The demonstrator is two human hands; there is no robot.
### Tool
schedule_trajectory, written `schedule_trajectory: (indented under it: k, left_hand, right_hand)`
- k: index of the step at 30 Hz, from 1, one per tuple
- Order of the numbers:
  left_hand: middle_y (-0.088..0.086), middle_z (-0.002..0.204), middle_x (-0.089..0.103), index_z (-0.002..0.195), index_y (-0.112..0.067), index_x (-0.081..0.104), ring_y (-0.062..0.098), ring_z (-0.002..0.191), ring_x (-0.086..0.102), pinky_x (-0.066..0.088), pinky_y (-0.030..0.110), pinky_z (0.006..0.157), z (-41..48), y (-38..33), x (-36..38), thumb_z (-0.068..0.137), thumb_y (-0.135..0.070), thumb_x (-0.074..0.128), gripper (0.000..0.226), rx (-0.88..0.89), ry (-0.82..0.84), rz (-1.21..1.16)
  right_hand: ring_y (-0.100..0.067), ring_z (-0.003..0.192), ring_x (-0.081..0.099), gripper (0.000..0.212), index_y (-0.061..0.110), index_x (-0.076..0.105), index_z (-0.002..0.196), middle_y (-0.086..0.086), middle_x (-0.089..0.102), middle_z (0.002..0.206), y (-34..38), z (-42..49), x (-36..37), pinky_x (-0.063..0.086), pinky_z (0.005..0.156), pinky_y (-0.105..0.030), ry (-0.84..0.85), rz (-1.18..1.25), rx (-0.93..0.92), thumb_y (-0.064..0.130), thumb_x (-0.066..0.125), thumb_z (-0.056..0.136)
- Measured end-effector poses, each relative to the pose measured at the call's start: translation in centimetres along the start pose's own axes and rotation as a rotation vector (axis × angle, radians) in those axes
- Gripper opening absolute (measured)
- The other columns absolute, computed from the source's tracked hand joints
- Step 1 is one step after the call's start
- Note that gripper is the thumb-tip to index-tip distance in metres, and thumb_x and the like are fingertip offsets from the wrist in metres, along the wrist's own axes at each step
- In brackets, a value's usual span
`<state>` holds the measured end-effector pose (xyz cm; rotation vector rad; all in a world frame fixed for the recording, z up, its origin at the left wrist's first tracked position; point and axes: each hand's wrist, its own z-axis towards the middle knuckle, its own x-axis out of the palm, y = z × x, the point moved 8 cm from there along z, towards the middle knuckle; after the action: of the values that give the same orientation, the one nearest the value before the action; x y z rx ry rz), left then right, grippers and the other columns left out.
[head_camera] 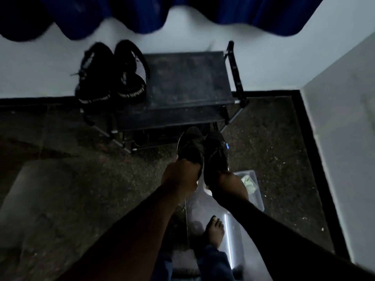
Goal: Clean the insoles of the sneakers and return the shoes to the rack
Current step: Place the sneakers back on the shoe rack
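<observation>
Left hand (180, 175) grasps left sneaker (190, 145) at heel, right hand (229, 187) grasps right sneaker (216, 153); I note rack (186, 78) just beyond both hands.

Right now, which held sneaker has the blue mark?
The right-hand sneaker, gripped by the right hand: small blue mark on its outer side. The left-hand sneaker shows none.

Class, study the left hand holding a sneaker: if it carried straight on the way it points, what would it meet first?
Probably the shoe rack: the left hand points its sneaker toward the rack's lower shelves, though depth is unclear.
</observation>
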<state>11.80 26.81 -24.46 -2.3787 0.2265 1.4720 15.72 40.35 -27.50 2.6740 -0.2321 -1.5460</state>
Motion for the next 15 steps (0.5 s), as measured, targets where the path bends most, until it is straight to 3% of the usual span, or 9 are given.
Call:
schedule_trajectory:
  k: [6, 15]
  left_hand:
    - [0.005, 0.103, 0.07, 0.1, -0.021, 0.065, 0.03, 0.098, 0.068, 0.057, 0.039, 0.081, -5.0, -1.2, -8.1, 0.085, -0.035, 0.068, 0.02, 0.061, -0.046, -0.011]
    - [0.005, 0.116, 0.067, 0.116, -0.021, 0.061, 0.028, 0.112, 0.063, 0.05, 0.037, 0.082, -9.2, -1.3, -15.9, 0.09, -0.025, 0.063, 0.026, 0.114, -0.094, 0.042]
  right_hand:
    - [-0.031, 0.087, 0.071, 0.027, 0.02, 0.062, 0.113, -0.005, 0.07, 0.105, 2.1, -5.7, -7.7, 0.053, 0.065, -0.035, -0.074, -0.031, -0.04, 0.035, 0.058, 0.09]
    - [-0.036, 0.089, 0.07, 0.035, 0.02, 0.063, 0.115, -0.008, 0.07, 0.11, 4.8, -10.0, -15.9, 0.048, 0.067, -0.036, -0.185, -0.078, -0.104, 0.046, 0.06, 0.092]
